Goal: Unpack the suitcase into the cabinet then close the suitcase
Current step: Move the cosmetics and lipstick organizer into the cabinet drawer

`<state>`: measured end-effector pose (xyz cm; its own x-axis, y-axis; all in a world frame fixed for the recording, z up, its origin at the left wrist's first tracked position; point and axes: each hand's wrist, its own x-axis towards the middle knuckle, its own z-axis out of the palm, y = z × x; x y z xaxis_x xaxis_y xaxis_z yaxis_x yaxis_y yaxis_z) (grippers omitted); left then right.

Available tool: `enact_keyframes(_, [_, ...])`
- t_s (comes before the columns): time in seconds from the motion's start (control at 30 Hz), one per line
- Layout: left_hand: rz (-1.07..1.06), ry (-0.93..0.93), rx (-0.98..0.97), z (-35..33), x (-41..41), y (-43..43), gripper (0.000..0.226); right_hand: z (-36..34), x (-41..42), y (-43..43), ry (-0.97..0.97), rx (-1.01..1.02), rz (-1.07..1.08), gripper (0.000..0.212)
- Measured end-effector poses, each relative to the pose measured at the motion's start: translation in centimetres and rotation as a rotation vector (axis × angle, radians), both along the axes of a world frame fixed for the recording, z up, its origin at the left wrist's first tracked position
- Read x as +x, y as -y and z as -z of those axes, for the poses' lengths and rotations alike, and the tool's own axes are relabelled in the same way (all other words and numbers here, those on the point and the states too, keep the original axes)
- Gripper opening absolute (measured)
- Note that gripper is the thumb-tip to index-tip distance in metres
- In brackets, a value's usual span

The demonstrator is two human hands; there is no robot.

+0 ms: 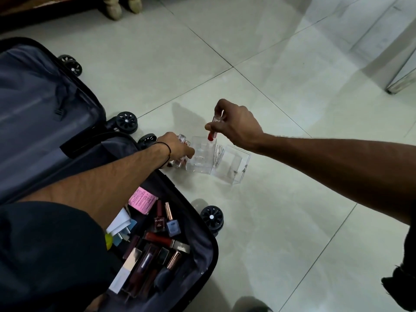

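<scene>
- pinching a red-tipped clear tube [212,132] between thumb and fingers, the right hand [236,124] holds it just above the clear organizer [231,165].
- the left hand [175,146] curls its fingers round clear tubes [183,140] beside the organizer.
- the suitcase [211,251] lies open at left, cosmetics [157,244] inside.

Floor [292,221] lies open right of the touching organizer [202,149] and box [234,167]. The suitcase [210,262] rim and wheels [126,121] crowd their left. Above the organizer, the left hand [176,146] gripping bottles [183,140] and right hand [236,124] pinching a tube [211,131] block the way.
</scene>
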<state>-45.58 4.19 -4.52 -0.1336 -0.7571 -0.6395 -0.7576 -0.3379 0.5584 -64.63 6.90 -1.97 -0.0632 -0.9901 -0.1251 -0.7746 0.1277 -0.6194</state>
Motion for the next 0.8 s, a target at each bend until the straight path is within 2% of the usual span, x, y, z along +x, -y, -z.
enact_keyframes(0.1, [-0.011, -0.042, 0.026, 0.4, 0.0, 0.2, 0.064, 0.1, 0.0, 0.1, -0.058, 0.01, -0.022, 0.036])
enact_keyframes(0.23, [-0.012, -0.063, 0.034, 0.6, 0.1, 0.3, 0.061, 0.4, 0.0, -0.2, -0.089, 0.018, -0.017, 0.035])
enact_keyframes(0.53, [-0.024, -0.124, 0.057, 1.3, 0.3, 0.7, 0.065, -0.3, -0.4, -0.2, 0.063, 0.03, -0.004, 0.033])
enact_keyframes(0.6, [-0.055, -0.136, 0.036, 1.0, 0.3, 0.5, 0.06, -0.8, -0.3, -0.6, 0.209, 0.042, 0.01, 0.03])
enact_keyframes(0.67, [-0.121, -0.193, -0.045, 0.2, 0.1, 0.2, 0.043, -1.1, -0.5, -0.7, 0.422, 0.058, 0.092, 0.029])
enact_keyframes(0.73, [-0.211, -0.316, -0.167, -0.3, -0.1, 0.4, 0.024, -1.3, -0.9, -0.6, 0.575, 0.105, 0.153, 0.029])
enact_keyframes(0.8, [-0.256, -0.496, -0.179, -1.0, -0.1, 0.5, 0.021, -1.2, -1.1, -0.4, 0.682, 0.15, 0.186, 0.027])
